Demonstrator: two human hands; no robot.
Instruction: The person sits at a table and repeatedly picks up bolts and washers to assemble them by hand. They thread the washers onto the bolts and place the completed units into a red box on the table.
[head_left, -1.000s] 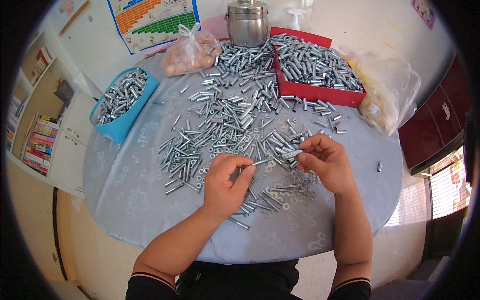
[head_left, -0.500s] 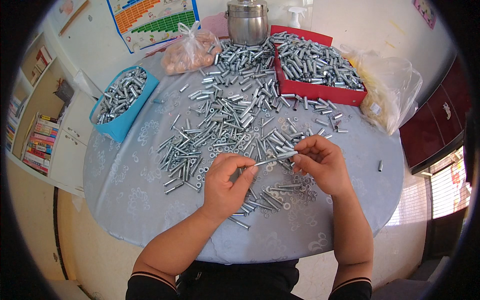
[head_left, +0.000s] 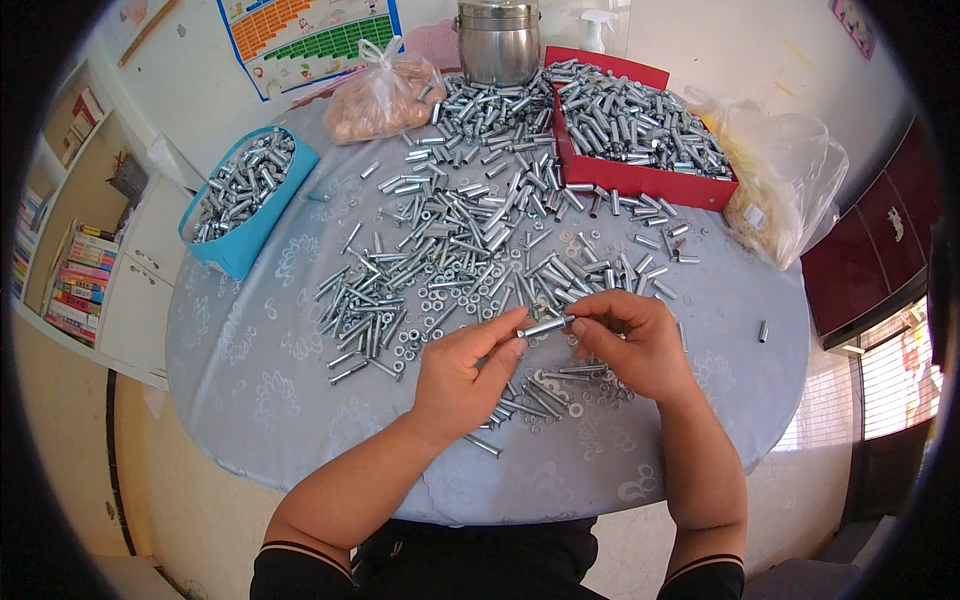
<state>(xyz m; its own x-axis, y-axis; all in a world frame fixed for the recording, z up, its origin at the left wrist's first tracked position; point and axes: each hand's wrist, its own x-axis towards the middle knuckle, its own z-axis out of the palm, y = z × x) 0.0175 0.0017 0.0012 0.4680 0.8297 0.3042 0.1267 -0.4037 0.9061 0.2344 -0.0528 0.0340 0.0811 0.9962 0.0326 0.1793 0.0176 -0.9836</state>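
Pinching one bolt, apparently sleeved already, between nearly closed left grip and right grip; with many loose bolts left.

grey flower-patterned tablecloth, silver bolts, blue container, red box, black sleeves

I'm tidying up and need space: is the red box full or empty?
Full: silvery metal cylinders heap up inside the red box, reaching about its front rim.
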